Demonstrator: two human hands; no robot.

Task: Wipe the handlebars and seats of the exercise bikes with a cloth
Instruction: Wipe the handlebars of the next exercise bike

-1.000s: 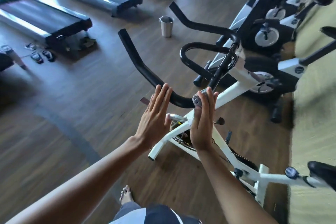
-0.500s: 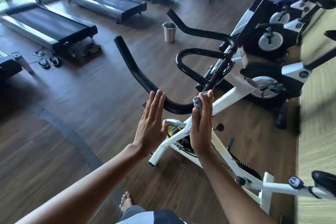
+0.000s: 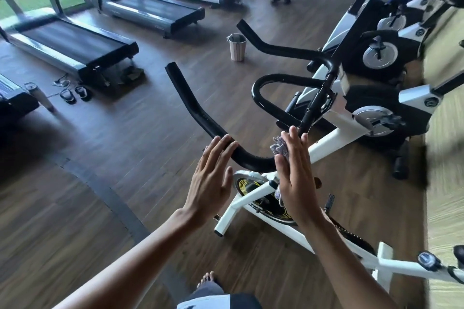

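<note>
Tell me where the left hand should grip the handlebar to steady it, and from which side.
Probably best at the handlebar's low bend beside the left hand, coming from above and curling the fingers round. It is a bare round tube there, clear of the cloth under the right hand.

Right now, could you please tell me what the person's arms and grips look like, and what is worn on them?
The left forearm and right forearm are bare: no sleeves, watch or bands. The left grip and right grip show no gloves or rings.
</note>
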